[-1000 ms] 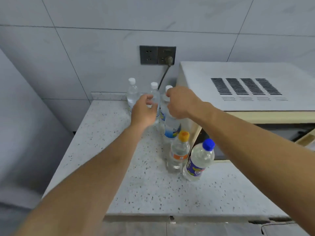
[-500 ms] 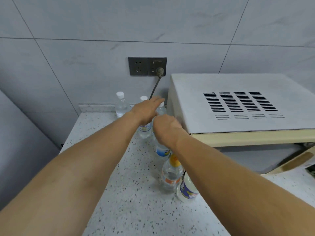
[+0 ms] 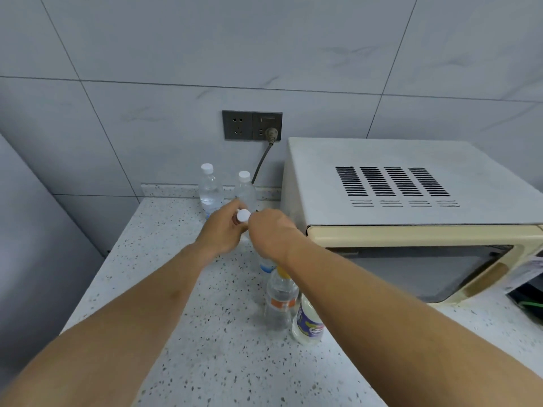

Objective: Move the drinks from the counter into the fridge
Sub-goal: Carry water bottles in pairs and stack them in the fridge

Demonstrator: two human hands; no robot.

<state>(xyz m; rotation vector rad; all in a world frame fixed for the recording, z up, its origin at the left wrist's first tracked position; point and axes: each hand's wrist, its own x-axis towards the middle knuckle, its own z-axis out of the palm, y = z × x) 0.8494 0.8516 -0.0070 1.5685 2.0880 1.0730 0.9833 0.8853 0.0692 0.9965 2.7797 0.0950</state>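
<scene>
Little was done: the left hand [image 3: 222,230] gripped a white-capped clear bottle [image 3: 243,215], the right hand [image 3: 271,234] clasped a blue-labelled bottle [image 3: 266,267], four more stood on the speckled counter [image 3: 176,289].

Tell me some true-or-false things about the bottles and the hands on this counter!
1. Both hands are at the same white-capped bottle. True: the left hand and right hand meet at it.
2. The microwave is left of the bottles. False: it is on their right.
3. One bottle has an orange label. True.
4. A plug sits in the wall socket. True.
5. The counter holds just one bottle. False: several stand there.
</scene>
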